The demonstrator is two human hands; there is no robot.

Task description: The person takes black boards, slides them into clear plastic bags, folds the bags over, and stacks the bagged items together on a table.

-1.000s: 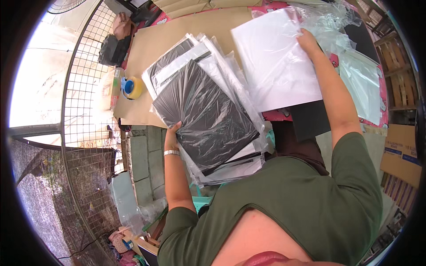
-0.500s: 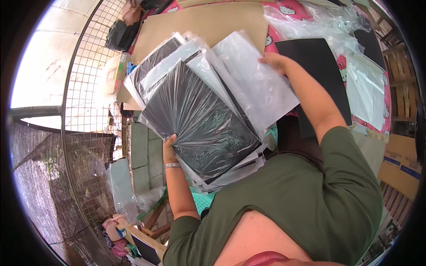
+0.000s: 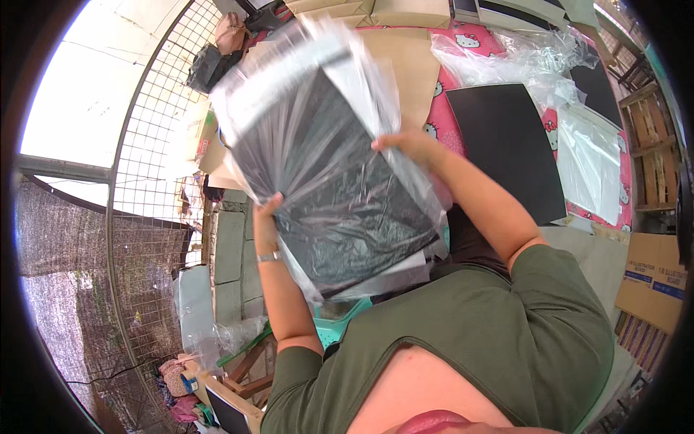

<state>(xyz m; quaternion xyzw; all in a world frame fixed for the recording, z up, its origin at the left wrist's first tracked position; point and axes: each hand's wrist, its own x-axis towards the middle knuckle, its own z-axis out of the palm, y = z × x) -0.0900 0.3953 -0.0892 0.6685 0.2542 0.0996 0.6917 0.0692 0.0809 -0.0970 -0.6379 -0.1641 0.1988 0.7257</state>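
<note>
A stack of black and white sheets in clear plastic sleeves (image 3: 354,217) is held up in front of me, tilted and partly smeared by motion. My left hand (image 3: 267,217) grips its left edge, with the thumb pressed on the top sleeve and creases fanning out from there. My right hand (image 3: 412,150) closes on the right edge, thumb on top; its other fingers are hidden beneath. A bare black board (image 3: 506,148) lies on the table to the right of my right forearm.
Crumpled clear plastic (image 3: 517,61) and a plastic-wrapped white pack (image 3: 589,163) lie on the pink patterned tablecloth (image 3: 448,119). Brown board (image 3: 412,72) is behind the stack. A teal basket (image 3: 334,331) sits below it, a wire mesh fence (image 3: 148,130) at left, a cardboard box (image 3: 654,271) at right.
My right hand has moved left from a splayed-out sleeve onto the stack's right edge. That sleeve no longer sticks out at the right. The stack has shifted and blurred; my left hand keeps its grip.
</note>
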